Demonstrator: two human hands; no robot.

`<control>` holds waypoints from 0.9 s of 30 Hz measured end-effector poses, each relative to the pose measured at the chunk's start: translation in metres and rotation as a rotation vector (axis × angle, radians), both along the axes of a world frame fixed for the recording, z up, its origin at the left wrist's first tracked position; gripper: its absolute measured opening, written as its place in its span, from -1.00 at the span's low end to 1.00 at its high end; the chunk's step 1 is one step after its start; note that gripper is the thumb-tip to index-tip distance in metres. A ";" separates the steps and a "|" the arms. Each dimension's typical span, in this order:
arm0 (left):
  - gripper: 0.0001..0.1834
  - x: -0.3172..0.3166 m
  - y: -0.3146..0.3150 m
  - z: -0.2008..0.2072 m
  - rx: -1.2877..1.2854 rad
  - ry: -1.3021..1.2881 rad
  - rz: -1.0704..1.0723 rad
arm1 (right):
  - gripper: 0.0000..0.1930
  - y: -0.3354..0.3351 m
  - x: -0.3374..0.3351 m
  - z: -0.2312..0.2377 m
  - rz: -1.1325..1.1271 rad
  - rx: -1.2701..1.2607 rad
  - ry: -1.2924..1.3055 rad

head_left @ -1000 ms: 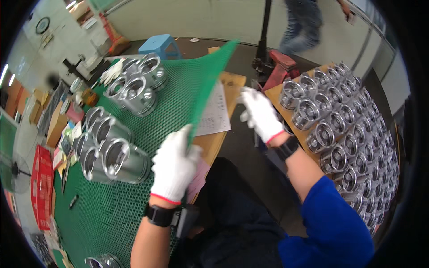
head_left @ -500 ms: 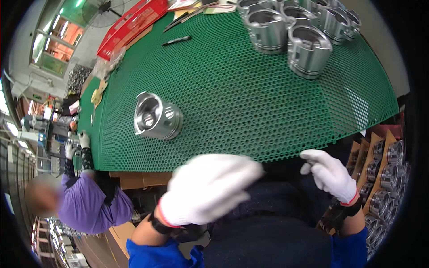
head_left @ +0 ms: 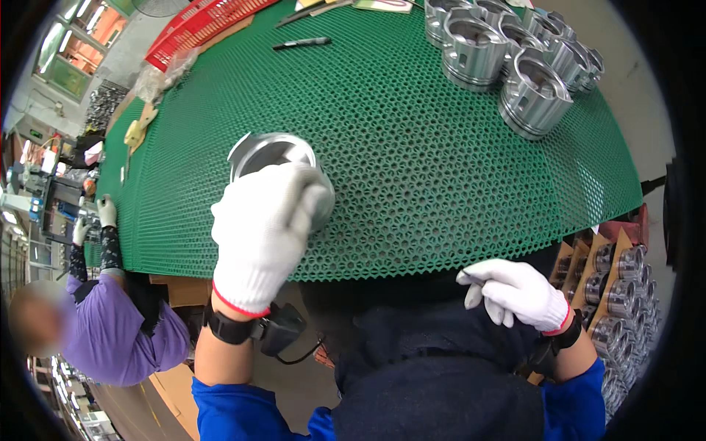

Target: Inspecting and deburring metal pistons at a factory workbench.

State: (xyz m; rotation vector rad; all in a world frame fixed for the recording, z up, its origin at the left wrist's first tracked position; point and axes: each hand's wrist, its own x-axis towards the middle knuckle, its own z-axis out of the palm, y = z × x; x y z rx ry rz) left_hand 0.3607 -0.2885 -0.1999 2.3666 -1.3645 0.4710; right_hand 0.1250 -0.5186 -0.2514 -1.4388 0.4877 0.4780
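My left hand (head_left: 261, 220), in a white knit glove, closes over the near side of a silver metal piston (head_left: 273, 153) standing on the green mat. Its fingers hide much of the piston's wall; the open hollow top still shows at the far side. Off the mat's near edge, my right hand (head_left: 515, 292), gloved alike, is closed in a pinch in front of my dark apron. A thin dark tip shows between its thumb and finger, too small to name.
Several more pistons (head_left: 535, 95) stand grouped at the mat's (head_left: 412, 184) far right. A black marker (head_left: 302, 44) and a red basket (head_left: 202, 29) lie at the far side. Boxed pistons (head_left: 621, 294) sit low at right. A person in purple (head_left: 125, 331) works at left.
My left hand has moved left and forward from the mat's near edge onto the piston and closed on it. The right hand keeps its pinch in front of me. The view has shifted slightly.
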 end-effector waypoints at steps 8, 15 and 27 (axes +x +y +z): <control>-0.32 0.011 0.057 0.018 0.333 -0.182 -0.084 | -0.67 -0.025 -0.030 -0.044 -0.556 0.583 -0.317; -0.73 0.022 0.022 -0.009 -0.005 0.063 -0.304 | -0.60 -0.027 0.000 -0.006 -0.436 0.473 -0.239; -0.80 0.007 -0.063 -0.012 -0.257 0.078 -0.310 | -0.58 -0.027 0.082 -0.005 0.051 -1.535 -0.929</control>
